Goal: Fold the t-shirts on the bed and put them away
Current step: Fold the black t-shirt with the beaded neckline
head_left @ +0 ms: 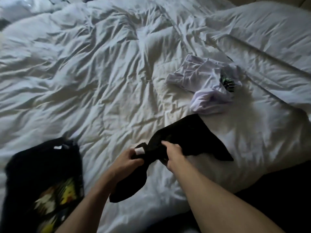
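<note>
A plain black t-shirt point(188, 137) lies bunched near the bed's front edge. My left hand point(125, 159) grips it by the collar, where a white label shows. My right hand point(173, 154) grips the cloth just to the right of that. Part of the shirt hangs down between my forearms. At the lower left, a second black t-shirt point(42, 169) with a yellow and white print lies spread flat. A crumpled pale lilac t-shirt point(207, 84) with a small green and black print lies further back on the right.
A rumpled white duvet point(94, 69) covers the bed. A white pillow point(262, 36) lies at the upper right. Dark floor or clothing point(277, 195) shows past the bed's edge at the lower right.
</note>
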